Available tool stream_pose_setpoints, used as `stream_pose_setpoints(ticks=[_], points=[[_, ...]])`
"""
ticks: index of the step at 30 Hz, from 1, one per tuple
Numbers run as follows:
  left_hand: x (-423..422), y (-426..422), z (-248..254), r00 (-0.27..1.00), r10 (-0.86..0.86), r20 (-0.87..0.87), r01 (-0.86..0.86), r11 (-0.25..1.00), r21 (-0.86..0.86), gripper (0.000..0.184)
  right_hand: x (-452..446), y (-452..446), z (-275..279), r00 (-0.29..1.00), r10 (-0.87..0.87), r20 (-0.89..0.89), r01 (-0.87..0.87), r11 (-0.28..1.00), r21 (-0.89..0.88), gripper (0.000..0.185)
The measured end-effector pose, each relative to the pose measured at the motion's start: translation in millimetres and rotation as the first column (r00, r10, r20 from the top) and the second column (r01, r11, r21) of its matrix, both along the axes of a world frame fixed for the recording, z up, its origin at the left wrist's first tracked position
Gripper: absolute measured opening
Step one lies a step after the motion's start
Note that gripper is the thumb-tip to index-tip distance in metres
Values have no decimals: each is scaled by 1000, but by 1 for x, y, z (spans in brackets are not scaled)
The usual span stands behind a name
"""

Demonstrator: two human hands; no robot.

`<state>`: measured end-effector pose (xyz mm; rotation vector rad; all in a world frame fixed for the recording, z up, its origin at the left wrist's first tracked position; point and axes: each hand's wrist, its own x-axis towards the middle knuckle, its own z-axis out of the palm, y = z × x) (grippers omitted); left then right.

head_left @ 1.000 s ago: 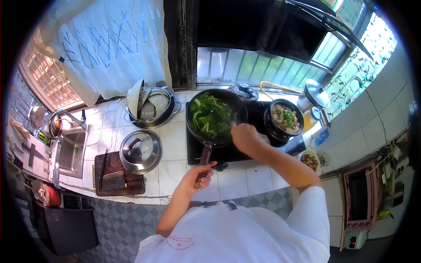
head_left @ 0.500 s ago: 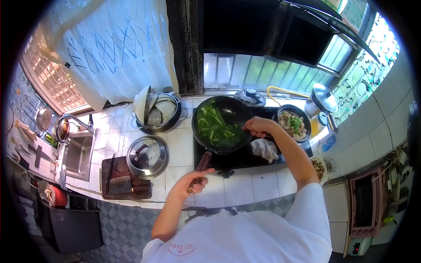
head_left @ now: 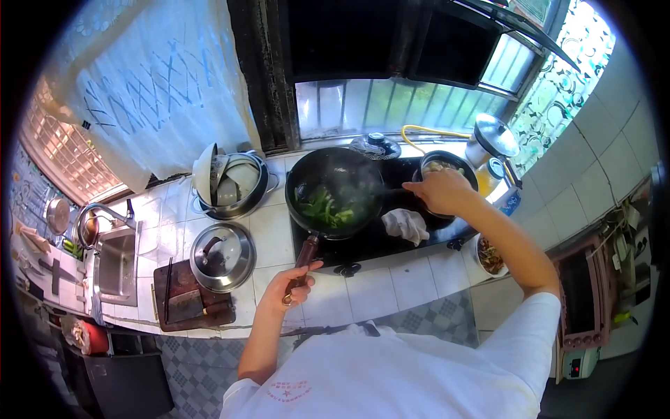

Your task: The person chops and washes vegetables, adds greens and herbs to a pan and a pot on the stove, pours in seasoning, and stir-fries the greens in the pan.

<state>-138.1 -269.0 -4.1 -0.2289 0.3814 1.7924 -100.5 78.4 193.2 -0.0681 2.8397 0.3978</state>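
Note:
My left hand [head_left: 287, 286] is wrapped round the brown handle [head_left: 307, 253] of a black wok [head_left: 363, 159] on the black cooktop [head_left: 349, 257]. Chopped leafy greens [head_left: 328, 208] lie in the wok's near part under rising steam. At the wok's right side, my right hand [head_left: 441, 191] grips a dark utensil handle [head_left: 391, 190]; its far end is hard to see in the wok. Behind this hand stands a pot of food [head_left: 444, 160], partly covered by the hand. A crumpled white cloth [head_left: 406, 226] lies on the cooktop's front part.
Left of the wok are stacked bowls in a steel pot [head_left: 237, 204], a steel lid [head_left: 223, 257], and a board [head_left: 167, 279] with a cleaver [head_left: 185, 306] and chopsticks. A sink [head_left: 117, 269] is further left. A bowl of food [head_left: 490, 257] stands at the right.
My right hand has moved right with the utensil, away from the wok's middle and in front of the pot. The greens have shifted toward the wok's near side. My left hand still holds the handle.

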Motion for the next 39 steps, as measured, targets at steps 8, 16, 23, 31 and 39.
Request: stream_pose_setpoints(ticks=[8,16,23,31,39], points=[[3,4,7,1000,19,-14,-20,999,-36,35,24,-15,47,998,-25,60,19,995,99,27],[6,8,7,1000,2,-19,-3,999,-32,34,-25,-32,-47,996,55,-63,-57,998,-32,37],[6,7,5,999,5,-41,-8,997,-72,33,-67,6,-38,979,16,-204,-55,981,-184,32],[3,7,0,999,-23,-35,23,1000,1,40,-126,7,-102,999,-31,-40,-8,687,-726,19],[9,13,4,1000,15,-19,-15,999,-34,35,-69,-32,-7,834,544,-91,-539,839,74,27]])
